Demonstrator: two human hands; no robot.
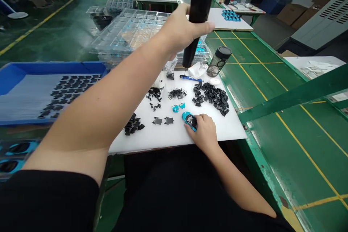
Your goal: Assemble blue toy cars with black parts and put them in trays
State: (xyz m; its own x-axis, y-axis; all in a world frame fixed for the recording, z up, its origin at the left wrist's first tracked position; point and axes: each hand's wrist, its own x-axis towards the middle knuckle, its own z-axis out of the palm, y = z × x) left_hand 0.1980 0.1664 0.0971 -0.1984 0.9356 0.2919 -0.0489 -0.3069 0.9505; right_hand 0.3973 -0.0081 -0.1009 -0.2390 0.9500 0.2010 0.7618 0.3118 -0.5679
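My left hand [176,30] is raised above the worktable, its fingers wrapped round a thick black cylindrical tool [199,11] that hangs nearly upright. Low on the white board [152,141], my right hand [205,132] holds a small blue car shell [187,117] with black parts inside. Just behind the shell are small blue pieces [175,108]. Two flat black parts [169,120] lie to its left. Piles of black pieces [216,96] sit at the right, with tiny black bits [177,94] in the middle and more black parts [133,125] at the left.
A blue pen-like tool [190,78], a crumpled white tissue [197,69] and a dark-lidded bottle [219,61] stand or lie at the back. Clear trays [130,29] are stacked behind. A blue bin [54,119] is left; a green frame post [293,94] is right.
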